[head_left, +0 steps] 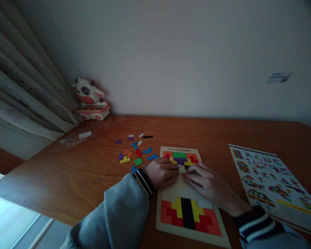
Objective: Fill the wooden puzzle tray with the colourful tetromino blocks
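Note:
A pale puzzle board (168, 192) lies in front of me, with coloured block pieces set in its top and bottom rows. Across its left edge rests my left hand (163, 173), laid flat with the fingers stretched toward the middle. My right hand (203, 180) comes over the right edge, thumb and fingertips brought close together at the board's upper middle. Whatever they pinch is mostly hidden. A small white piece (181, 168) shows between the hands. Black and yellow pieces (188, 212) fill the lower middle, flanked by red and orange ones.
Loose coloured pieces (138, 161) are scattered on the wooden table (101, 173) left of the board. A printed pattern sheet (274, 186) lies at the right. A cow-shaped toy keyboard (92, 100) stands at the back left by the curtain (23, 79). Clear plastic wrap (69, 140) lies near it.

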A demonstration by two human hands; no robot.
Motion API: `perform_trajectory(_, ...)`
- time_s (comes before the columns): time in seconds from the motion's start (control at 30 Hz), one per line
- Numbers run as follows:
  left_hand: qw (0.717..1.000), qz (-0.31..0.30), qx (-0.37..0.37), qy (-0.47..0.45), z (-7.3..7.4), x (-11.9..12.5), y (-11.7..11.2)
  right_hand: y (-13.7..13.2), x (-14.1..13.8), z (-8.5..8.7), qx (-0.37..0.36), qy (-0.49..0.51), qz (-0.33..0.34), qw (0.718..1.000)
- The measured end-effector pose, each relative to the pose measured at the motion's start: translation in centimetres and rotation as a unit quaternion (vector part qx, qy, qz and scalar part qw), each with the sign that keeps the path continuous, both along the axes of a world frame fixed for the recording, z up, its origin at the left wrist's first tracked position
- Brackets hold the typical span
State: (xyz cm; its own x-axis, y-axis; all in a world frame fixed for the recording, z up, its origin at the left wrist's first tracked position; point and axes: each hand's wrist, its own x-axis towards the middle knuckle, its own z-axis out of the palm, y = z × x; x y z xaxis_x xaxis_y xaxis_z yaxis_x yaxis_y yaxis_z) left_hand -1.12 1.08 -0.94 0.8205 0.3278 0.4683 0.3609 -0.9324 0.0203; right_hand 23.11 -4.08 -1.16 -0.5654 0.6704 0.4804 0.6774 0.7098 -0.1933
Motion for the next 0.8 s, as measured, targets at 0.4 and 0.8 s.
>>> perform_trajectory(0.4,1.000,-0.005,-0.001,0.007,-0.1,0.1,0.1,0.5,-0.4,-0.9,-0.034,0.046,-0.065,0.996)
perform_trajectory(0.8,1.000,-0.004,-0.002,0.002,-0.1,-0.1,0.1,0.5,1.1,-0.4,-0.095,0.053,-0.070,0.992)
